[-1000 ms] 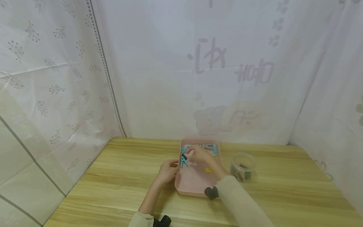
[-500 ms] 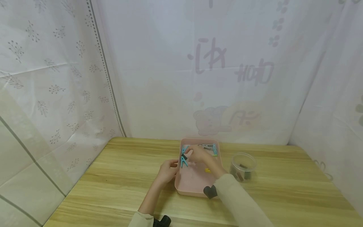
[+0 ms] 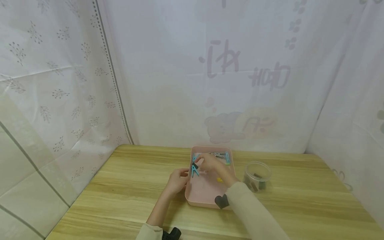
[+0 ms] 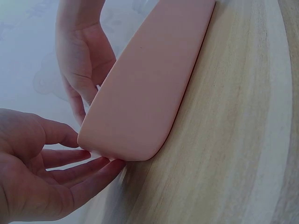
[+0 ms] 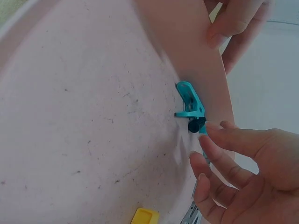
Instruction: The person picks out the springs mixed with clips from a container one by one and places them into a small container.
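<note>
Teal clothespin (image 5: 191,108) clipped upright on the left wall of the pink tray (image 3: 204,193), near its far end. Right hand (image 3: 210,163) just beside it, fingers (image 5: 224,140) loosely bent at the peg's top, gripping nothing clearly. Left hand (image 3: 177,180) released, straight fingers (image 4: 70,156) touching the tray's outer wall. More pegs (image 3: 222,155) along the far wall, yellow piece (image 5: 144,216) inside. Clear jar (image 3: 257,176) on the counter (image 3: 126,186), right of the tray.

Your right hand (image 5: 247,182) sits lower right of the frame, fingertips (image 5: 210,128) touching the teal clip (image 5: 190,108) clamped on the pink tray (image 5: 70,116) wall. Yellow piece (image 5: 145,216) lies at the bottom edge. Other fingers (image 5: 229,25) grip the wall at upper right.
</note>
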Demonstrator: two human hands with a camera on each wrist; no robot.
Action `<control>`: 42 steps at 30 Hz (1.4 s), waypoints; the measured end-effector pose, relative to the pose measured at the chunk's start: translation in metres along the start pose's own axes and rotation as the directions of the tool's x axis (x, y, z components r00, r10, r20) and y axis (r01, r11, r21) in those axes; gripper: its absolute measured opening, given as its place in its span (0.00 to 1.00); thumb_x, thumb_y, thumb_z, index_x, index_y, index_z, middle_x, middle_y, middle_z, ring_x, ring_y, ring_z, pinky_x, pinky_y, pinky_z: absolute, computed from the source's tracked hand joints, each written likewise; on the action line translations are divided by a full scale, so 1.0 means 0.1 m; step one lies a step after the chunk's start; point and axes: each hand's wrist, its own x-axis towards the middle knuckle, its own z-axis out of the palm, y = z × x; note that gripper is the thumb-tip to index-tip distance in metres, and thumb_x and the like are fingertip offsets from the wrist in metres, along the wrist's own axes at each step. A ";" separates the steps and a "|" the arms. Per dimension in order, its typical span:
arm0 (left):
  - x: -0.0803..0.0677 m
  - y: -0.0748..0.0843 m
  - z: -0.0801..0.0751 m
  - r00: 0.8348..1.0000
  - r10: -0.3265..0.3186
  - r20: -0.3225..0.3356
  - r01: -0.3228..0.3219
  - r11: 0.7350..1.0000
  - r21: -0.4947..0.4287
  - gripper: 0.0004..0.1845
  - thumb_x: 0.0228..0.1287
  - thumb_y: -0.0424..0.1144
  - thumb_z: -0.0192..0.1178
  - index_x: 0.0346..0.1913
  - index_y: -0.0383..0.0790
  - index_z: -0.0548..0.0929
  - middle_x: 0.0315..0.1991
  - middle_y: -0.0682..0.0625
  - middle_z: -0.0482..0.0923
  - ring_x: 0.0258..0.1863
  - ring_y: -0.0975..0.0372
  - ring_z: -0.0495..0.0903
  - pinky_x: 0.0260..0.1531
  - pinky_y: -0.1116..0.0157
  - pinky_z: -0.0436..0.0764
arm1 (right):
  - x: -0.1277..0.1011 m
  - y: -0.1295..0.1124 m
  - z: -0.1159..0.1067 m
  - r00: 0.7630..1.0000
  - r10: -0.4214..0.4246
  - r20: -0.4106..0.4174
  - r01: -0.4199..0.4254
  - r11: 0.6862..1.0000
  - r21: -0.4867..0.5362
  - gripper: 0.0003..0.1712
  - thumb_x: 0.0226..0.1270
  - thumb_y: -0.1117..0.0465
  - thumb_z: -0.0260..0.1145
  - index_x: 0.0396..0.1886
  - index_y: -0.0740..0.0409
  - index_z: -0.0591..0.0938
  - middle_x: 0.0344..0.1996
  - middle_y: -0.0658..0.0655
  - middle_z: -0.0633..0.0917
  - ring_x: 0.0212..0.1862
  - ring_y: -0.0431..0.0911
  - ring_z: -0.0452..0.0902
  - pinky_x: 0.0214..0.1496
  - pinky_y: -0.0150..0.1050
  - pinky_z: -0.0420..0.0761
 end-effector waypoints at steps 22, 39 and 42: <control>-0.01 0.00 -0.01 0.999 0.023 0.022 -0.023 1.000 -0.003 0.24 0.75 0.29 0.57 0.67 0.16 0.74 0.55 0.24 0.81 0.45 0.40 0.88 0.41 0.56 0.91 | 0.21 0.09 0.05 1.000 0.018 0.002 -0.018 0.999 -0.048 0.24 0.66 0.75 0.69 0.60 0.55 0.87 0.58 0.63 0.84 0.22 0.41 0.67 0.27 0.32 0.73; -0.01 0.02 -0.02 1.000 -0.005 0.006 0.005 1.000 0.002 0.24 0.75 0.29 0.57 0.68 0.16 0.73 0.56 0.24 0.79 0.47 0.40 0.87 0.43 0.53 0.91 | 0.25 0.12 0.03 1.000 0.013 0.017 -0.012 0.998 -0.056 0.23 0.66 0.75 0.70 0.59 0.56 0.87 0.69 0.66 0.78 0.22 0.43 0.68 0.30 0.34 0.76; 0.00 0.01 -0.02 1.000 -0.003 0.005 0.003 1.000 0.010 0.24 0.74 0.28 0.57 0.67 0.16 0.73 0.55 0.24 0.80 0.47 0.40 0.87 0.43 0.54 0.91 | 0.28 0.14 0.03 1.000 0.011 0.016 -0.010 0.998 -0.057 0.23 0.66 0.74 0.71 0.59 0.55 0.88 0.66 0.65 0.80 0.21 0.42 0.67 0.28 0.33 0.75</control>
